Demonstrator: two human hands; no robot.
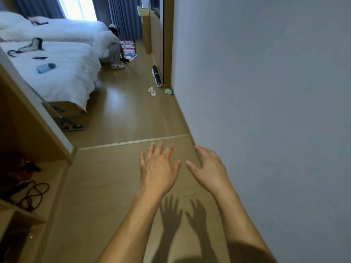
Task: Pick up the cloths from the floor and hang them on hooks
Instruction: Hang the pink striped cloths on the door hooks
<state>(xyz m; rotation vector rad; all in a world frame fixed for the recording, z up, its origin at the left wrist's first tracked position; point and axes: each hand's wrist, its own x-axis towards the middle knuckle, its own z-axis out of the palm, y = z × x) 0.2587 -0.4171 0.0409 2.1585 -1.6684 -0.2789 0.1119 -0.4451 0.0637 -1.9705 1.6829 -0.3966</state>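
A pink cloth [152, 91] lies crumpled on the wooden floor far ahead. A smaller light-blue cloth [168, 91] lies just right of it, against the base of the wall. My left hand [158, 168] and my right hand [209, 169] are stretched out in front of me, palms down, fingers spread, holding nothing. Both hands are well short of the cloths. No hooks are visible.
A white wall [266, 92] runs along the right. A rolled dark mat [157, 75] lies by a wooden door frame beyond the cloths. A bed [57, 69] stands at left, with a crouching person [112, 48] past it. Open shelving with cables [32, 194] is at near left.
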